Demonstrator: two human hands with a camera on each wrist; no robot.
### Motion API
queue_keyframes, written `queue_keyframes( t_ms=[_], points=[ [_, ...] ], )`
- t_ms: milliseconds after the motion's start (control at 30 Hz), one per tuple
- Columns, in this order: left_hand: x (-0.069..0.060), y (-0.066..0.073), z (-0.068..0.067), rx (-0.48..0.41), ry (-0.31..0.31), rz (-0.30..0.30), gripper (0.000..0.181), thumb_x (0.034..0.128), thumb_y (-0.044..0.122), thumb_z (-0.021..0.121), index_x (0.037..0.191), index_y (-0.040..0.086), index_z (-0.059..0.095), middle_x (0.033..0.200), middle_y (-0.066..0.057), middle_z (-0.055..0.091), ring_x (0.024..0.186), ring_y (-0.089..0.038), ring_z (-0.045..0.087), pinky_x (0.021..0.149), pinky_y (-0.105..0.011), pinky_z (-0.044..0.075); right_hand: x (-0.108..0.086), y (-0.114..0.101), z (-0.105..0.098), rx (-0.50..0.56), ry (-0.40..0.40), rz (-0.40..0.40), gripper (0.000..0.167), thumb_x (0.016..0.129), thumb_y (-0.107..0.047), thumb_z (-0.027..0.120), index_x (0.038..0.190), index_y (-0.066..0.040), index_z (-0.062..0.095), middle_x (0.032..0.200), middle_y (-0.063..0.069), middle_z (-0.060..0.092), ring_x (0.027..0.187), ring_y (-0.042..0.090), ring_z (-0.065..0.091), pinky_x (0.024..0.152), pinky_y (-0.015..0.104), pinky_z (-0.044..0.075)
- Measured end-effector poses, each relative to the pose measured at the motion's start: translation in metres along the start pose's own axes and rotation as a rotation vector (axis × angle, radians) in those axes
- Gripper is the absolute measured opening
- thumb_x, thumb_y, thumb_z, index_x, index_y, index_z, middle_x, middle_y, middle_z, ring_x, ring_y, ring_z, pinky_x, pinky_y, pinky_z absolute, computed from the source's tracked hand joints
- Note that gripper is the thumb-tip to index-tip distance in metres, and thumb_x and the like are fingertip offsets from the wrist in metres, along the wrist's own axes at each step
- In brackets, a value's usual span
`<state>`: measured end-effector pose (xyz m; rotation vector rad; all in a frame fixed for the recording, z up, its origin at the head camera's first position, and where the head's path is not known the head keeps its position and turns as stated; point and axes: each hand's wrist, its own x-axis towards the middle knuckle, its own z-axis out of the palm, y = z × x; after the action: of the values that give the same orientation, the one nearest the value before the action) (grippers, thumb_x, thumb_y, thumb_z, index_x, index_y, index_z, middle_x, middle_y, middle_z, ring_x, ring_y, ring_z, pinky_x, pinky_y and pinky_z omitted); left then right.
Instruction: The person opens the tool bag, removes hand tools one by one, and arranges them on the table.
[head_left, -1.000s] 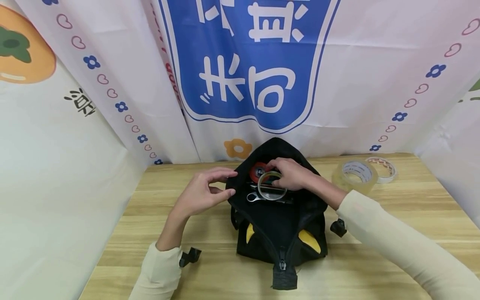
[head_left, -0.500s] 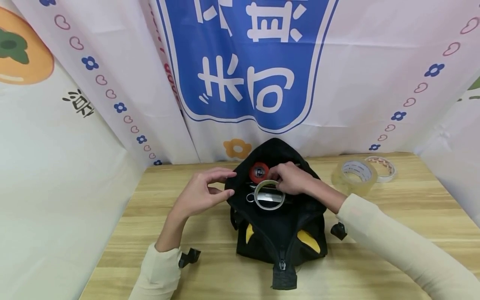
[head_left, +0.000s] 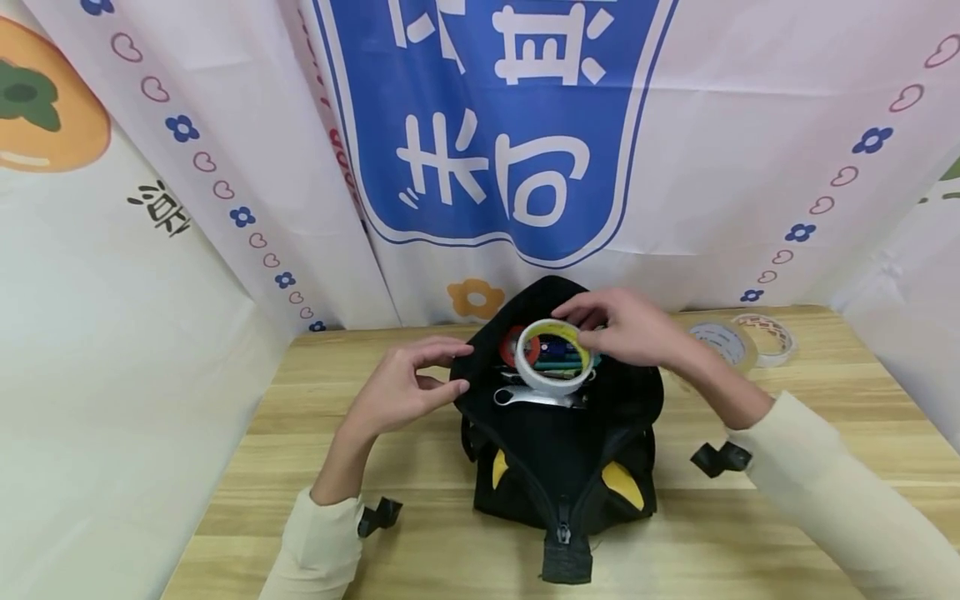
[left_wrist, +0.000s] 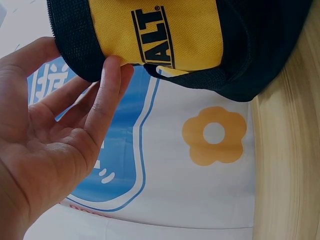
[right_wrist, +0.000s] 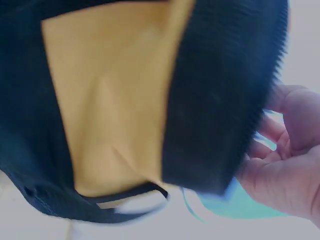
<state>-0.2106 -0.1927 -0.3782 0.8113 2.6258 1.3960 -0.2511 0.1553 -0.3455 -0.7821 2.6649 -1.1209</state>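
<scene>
Fingers, my right hand (head_left: 628, 327): pinching white tape roll (head_left: 551, 385) by right rim, hoop leftward at mouth of black bag (head_left: 551, 446); left hand (head_left: 393, 379): pinching bag edge

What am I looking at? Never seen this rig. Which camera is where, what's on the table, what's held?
No machine: a person works with two bare hands. The head picture comes from a head-worn camera looking forward and down; the wrist pictures from one camera on each wrist.

On the pale wooden table stands an open black-and-yellow fabric bag. To its right lie a clear, round tape roll and a whitish, ring-shaped tape roll. Inside show a red, round roll and a silver metal wrench.

The left hand holds the bag's edge; the right hand pinches a white, yellow-lined ring at its mouth.
</scene>
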Motion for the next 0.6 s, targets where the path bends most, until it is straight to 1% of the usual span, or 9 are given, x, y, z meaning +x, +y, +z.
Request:
queue_keyframes(
  t_ms=[133,200,300,367,467,533,600],
  points=[
    [-0.001,-0.001,0.001,-0.001,0.000,-0.004,0.042,0.0956,0.011,0.080,0.136,0.005,0.073,0.145,-0.014,0.068,0.121,-0.035,0.070,0.088,-0.029,0.067,-0.019,0.004,-0.027,0.072,0.048,0.034,0.038,0.100,-0.002,0.064,0.137,-0.005,0.072,0.124,0.018,0.076,0.097,0.027,0.071,0.072,0.031,0.065],
    [-0.001,-0.001,0.001,0.002,0.000,-0.005,0.042,0.0955,0.011,0.080,0.136,0.006,0.073,0.145,-0.013,0.068,0.122,-0.034,0.070,0.088,-0.029,0.067,-0.030,0.008,-0.039,0.073,0.081,0.051,0.039,0.100,-0.001,0.065,0.138,-0.005,0.072,0.124,0.018,0.076,0.098,0.028,0.070,0.073,0.030,0.065],
    [0.000,-0.001,0.002,0.000,0.001,-0.004,0.042,0.0954,0.011,0.080,0.137,0.005,0.073,0.145,-0.014,0.068,0.122,-0.035,0.070,0.088,-0.029,0.067,-0.046,0.019,-0.056,0.039,0.132,0.101,0.040,0.100,-0.003,0.065,0.139,-0.007,0.071,0.125,0.016,0.075,0.098,0.021,0.070,0.072,0.027,0.064],
    [0.000,-0.001,0.001,-0.001,0.003,-0.005,0.042,0.0954,0.010,0.080,0.137,0.006,0.073,0.145,-0.013,0.068,0.122,-0.035,0.070,0.088,-0.029,0.067,-0.055,0.030,-0.066,0.002,0.162,0.146,0.039,0.101,-0.005,0.067,0.140,-0.008,0.071,0.126,0.016,0.075,0.097,0.012,0.068,0.073,0.024,0.062],
    [-0.001,-0.001,0.001,-0.004,0.007,-0.009,0.042,0.0954,0.010,0.080,0.136,0.006,0.073,0.145,-0.014,0.068,0.121,-0.034,0.070,0.088,-0.028,0.067,-0.070,0.049,-0.079,-0.032,0.198,0.183,0.038,0.103,-0.007,0.068,0.141,-0.005,0.069,0.127,0.019,0.074,0.094,0.001,0.066,0.072,0.022,0.061],
    [-0.001,-0.001,0.002,-0.007,0.009,-0.011,0.042,0.0953,0.011,0.080,0.136,0.006,0.073,0.145,-0.013,0.068,0.120,-0.034,0.070,0.087,-0.028,0.067,-0.079,0.062,-0.085,-0.038,0.215,0.207,0.037,0.105,-0.007,0.067,0.141,-0.002,0.068,0.126,0.020,0.073,0.091,-0.001,0.066,0.070,0.022,0.060],
    [-0.001,-0.001,0.002,-0.013,0.011,-0.011,0.042,0.0951,0.010,0.080,0.136,0.006,0.073,0.144,-0.013,0.069,0.120,-0.033,0.070,0.087,-0.028,0.067,-0.088,0.074,-0.090,-0.034,0.230,0.225,0.037,0.105,-0.006,0.066,0.141,0.001,0.067,0.123,0.017,0.073,0.087,0.002,0.067,0.068,0.024,0.062]
  ],
)
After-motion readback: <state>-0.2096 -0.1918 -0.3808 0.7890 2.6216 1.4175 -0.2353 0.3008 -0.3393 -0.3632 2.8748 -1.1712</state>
